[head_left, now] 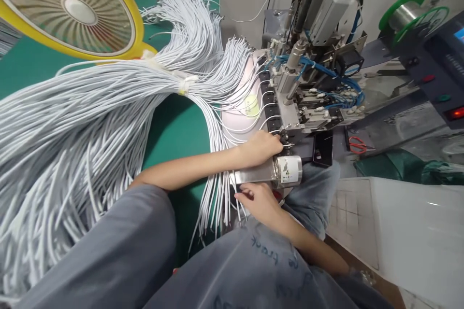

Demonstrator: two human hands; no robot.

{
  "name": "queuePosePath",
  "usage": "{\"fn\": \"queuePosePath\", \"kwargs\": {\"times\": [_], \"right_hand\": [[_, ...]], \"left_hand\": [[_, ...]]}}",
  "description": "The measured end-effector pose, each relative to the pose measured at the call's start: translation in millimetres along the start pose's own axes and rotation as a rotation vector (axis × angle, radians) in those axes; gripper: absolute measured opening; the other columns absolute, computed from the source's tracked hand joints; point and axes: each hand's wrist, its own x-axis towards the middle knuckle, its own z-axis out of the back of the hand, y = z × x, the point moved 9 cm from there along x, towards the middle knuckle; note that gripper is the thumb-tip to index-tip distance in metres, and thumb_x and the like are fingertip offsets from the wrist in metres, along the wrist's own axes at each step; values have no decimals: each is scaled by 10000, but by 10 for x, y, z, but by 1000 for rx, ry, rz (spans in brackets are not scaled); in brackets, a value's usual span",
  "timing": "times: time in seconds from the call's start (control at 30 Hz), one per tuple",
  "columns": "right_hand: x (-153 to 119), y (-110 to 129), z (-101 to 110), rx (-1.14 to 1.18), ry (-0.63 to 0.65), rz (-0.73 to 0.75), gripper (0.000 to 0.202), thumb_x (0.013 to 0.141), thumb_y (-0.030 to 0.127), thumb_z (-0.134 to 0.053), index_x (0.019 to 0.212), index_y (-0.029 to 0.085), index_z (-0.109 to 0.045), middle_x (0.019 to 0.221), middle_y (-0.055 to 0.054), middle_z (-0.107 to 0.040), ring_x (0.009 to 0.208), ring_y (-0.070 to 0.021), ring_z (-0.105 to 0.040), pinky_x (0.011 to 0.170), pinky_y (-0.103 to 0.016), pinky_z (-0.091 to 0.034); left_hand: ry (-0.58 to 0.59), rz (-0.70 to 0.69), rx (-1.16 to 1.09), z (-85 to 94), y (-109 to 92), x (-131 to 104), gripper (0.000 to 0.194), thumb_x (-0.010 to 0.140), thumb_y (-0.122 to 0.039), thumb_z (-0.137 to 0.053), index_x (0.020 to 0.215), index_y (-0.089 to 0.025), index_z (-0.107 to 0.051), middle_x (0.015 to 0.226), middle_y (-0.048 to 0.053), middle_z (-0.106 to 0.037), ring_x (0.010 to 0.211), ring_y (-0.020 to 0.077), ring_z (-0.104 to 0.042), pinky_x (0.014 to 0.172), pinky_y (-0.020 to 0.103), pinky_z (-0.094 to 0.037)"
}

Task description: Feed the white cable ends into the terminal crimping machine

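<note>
My left hand (266,147) is closed at the front end of the machine's black wire holder (270,99), pinching a white wire whose end points at the machine. Below it, my right hand (259,199) has its fingers curled around a loose white wire near the hanging wire ends (221,203). Several white wires (241,116) run in arcs from the bundle into the black holder. The large bundle of white wires (108,87) is tied with a pale band (184,84). A metal cylinder with a white label (289,170) sits between my hands.
A yellow fan (139,19) stands at the upper left over the green mat (166,125). The machine (293,82) with blue tubes rises on the right. Near it are a phone (322,148), red-handled scissors (357,145), a solder wire spool (406,15) and a white bin (416,222).
</note>
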Motion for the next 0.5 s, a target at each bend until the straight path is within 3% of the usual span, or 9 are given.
{"fn": "queuePosePath", "kwargs": {"times": [0.07,0.17,0.37,0.5], "right_hand": [[53,-12,-131,5,50,-17,177,776,271,-567,623,199,-620,521,16,-585,475,-116,-447,492,-229,-318],[70,-29,-129,-7,48,-31,171,792,218,-510,663,190,-618,523,26,-562,469,-104,-431,490,-217,-298],[-27,-75,108,-165,-66,-82,222,828,176,-442,699,191,-622,576,-11,-610,510,-132,-508,535,-240,-306],[-68,-58,341,-220,-81,-93,223,859,196,-423,879,190,-645,714,-50,-677,625,-172,-588,612,-260,-349]], "left_hand": [[5,1,-6,-24,-9,8,239,754,3,-445,746,-96,-661,710,92,-609,585,181,-603,447,279,-333],[6,1,-12,-32,-17,16,238,744,13,-446,747,-90,-661,714,95,-608,584,174,-600,451,273,-338],[53,10,-24,-18,-2,18,213,720,-1,-460,720,-78,-659,710,104,-598,552,164,-587,448,270,-338],[91,74,5,-29,121,36,231,743,4,-435,706,-73,-650,763,120,-604,543,155,-577,449,266,-334]]}}
